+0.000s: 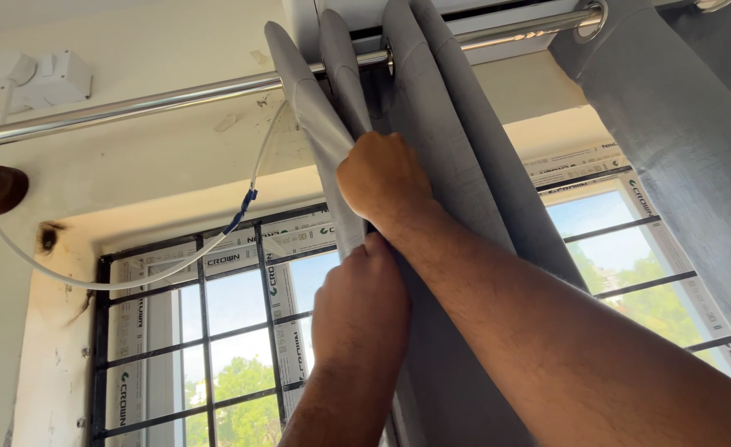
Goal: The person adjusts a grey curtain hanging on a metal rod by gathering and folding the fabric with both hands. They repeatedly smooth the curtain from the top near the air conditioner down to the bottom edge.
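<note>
Grey curtain point(456, 165); silver rod point(134, 106); white cable point(18, 248); black window grille point(204, 331).

left of the bunched curtain point(456, 174) the rod point(134, 106) runs bare, with open air under it down to the window bars point(204, 314). a white cable point(92, 281) droops across that gap, and a white box point(55, 79) sits on the wall just above the rod. both hands point(382, 178) point(359, 310) crowd the folds. right of them a second curtain panel point(696, 157) hangs, leaving a narrow opening onto the barred glass between.
</note>
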